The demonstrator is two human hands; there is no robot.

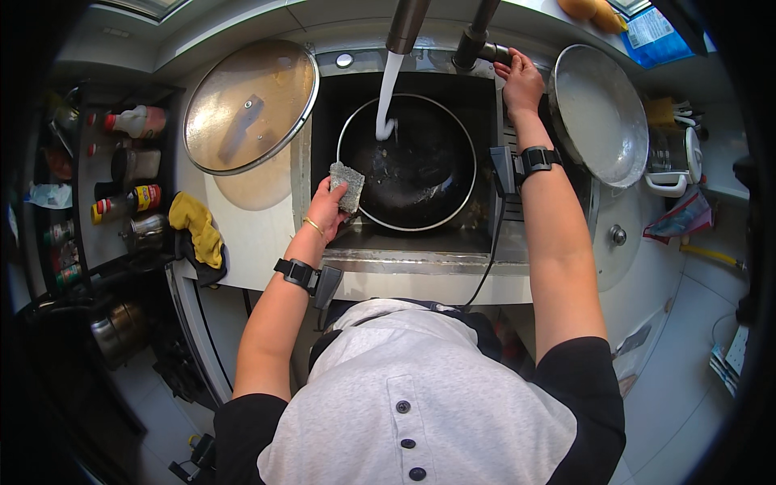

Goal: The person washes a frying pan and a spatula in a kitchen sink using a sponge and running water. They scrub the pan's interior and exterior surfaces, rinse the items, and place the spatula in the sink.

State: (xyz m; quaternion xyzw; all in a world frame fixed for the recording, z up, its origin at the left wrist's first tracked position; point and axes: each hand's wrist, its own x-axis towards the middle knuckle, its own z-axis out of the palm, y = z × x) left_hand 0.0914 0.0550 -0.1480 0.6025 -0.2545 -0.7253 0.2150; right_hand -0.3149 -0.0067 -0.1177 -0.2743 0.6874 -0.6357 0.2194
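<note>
Between the thumb and fingers of my left hand is a grey scouring sponge, held at the left rim of a black wok. The wok sits in the dark sink, and its handle cannot be made out. Water pours from the faucet spout into the wok, where some whitish liquid and small bits show. Up at the back right, my right hand grips the end of the faucet lever.
A glass lid leans left of the sink. On the right stand a large metal pan, a glass pitcher with white handle and another glass lid. A yellow cloth hangs over the counter's left edge, beside a bottle rack.
</note>
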